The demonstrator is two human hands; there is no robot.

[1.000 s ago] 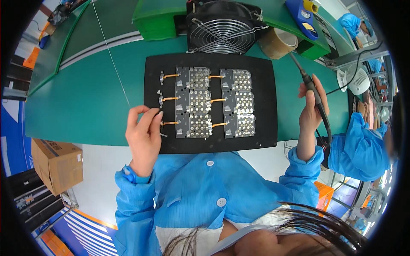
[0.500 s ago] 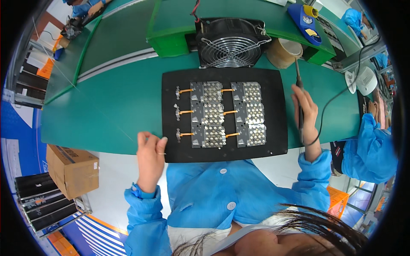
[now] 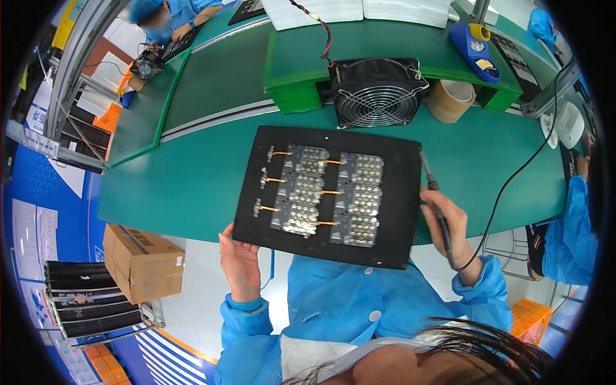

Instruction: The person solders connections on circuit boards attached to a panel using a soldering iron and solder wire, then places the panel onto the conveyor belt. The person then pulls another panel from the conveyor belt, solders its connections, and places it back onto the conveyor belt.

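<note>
A black rectangular board (image 3: 398,192) lies turned at a slant near the front edge of the green table. It carries two columns of small circuit boards (image 3: 364,200) covered with round silvery parts, joined by short orange strips. Small loose-looking pieces (image 3: 258,207) sit by the left column, each with an orange strip. My left hand (image 3: 242,269) grips the board's near left corner, with some fingers hidden beneath it. A soldering iron (image 3: 441,224) is held in my right hand (image 3: 454,224) beside the board's right edge, its tip pointing away from me.
Behind the board stands a black fan (image 3: 377,96) with a wire guard. A tape roll (image 3: 451,101) sits right of it, under a green shelf (image 3: 292,96). A blue soldering iron stand (image 3: 473,51) rests on top. The iron's black cable (image 3: 513,176) loops right. Co-workers sit far left and right.
The black board has turned clockwise and shifted toward me, its near left corner now in my left hand. My right hand has lowered the soldering iron nearer to me. The view has shifted.
</note>
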